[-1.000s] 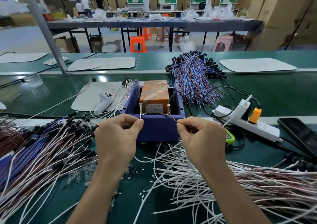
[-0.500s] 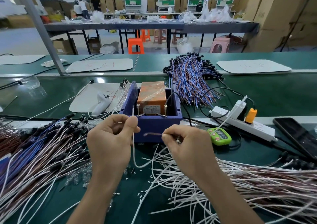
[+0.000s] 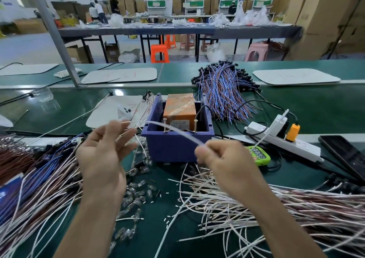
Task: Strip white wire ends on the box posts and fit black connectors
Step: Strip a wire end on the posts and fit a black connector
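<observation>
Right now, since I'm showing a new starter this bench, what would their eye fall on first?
The purple box in the middle of the green bench, with two metal posts on its front edge, draws the eye. In front, the right hand pinches a blurred white wire that arcs over the box towards the open left hand. Heaps of loose wires lie either side.

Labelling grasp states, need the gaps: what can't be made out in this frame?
Head view only.
1. Wire: motion blur; stripped ends unreadable.
2. Left hand: fingers blurred; contact with wire unclear.
3. Right hand: covers its pinch on the wire and part of the timer.
4. Block label: too small.
5. Phone: cut by right edge.
</observation>
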A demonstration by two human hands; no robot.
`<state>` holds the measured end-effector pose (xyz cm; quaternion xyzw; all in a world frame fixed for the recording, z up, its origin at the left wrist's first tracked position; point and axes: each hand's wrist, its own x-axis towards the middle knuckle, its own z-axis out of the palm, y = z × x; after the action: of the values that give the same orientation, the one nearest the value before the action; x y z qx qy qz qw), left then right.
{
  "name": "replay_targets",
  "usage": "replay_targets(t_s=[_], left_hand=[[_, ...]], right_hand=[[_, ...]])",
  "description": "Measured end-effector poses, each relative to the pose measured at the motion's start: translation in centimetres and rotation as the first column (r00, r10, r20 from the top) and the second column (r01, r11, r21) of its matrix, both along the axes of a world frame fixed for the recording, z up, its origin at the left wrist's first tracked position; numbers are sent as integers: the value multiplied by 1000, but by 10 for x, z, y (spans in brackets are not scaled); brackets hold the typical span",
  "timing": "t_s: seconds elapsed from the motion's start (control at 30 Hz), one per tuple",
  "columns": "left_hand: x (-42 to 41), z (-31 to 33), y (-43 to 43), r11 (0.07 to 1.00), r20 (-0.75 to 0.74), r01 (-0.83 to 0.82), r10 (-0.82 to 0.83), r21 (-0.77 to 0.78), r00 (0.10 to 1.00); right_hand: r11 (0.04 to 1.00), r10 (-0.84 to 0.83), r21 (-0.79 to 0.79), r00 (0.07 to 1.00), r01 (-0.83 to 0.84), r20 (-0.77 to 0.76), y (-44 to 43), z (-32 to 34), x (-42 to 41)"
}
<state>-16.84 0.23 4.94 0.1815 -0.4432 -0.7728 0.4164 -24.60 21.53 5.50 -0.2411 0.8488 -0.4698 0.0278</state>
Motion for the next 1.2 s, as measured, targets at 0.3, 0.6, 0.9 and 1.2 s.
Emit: replay_targets(t_s=[0.3, 0.6, 0.9, 1.2], left_hand=[[-7, -40, 84, 451, 531, 563, -211, -692, 821], [-12, -47, 87, 716, 528, 620, -409, -321, 744], [-13, -46, 71, 861, 343, 378, -261, -339, 902], [-13, -47, 51, 834, 267, 473, -405, -285, 875]], right_hand=[[224, 561, -880, 682, 420, 468, 19, 14, -36], [262, 258, -831, 794, 491, 550, 34, -6, -35], [833, -552, -243, 714, 497, -430, 51, -8, -25], [975, 220, 48, 950, -215, -222, -5, -37, 20]])
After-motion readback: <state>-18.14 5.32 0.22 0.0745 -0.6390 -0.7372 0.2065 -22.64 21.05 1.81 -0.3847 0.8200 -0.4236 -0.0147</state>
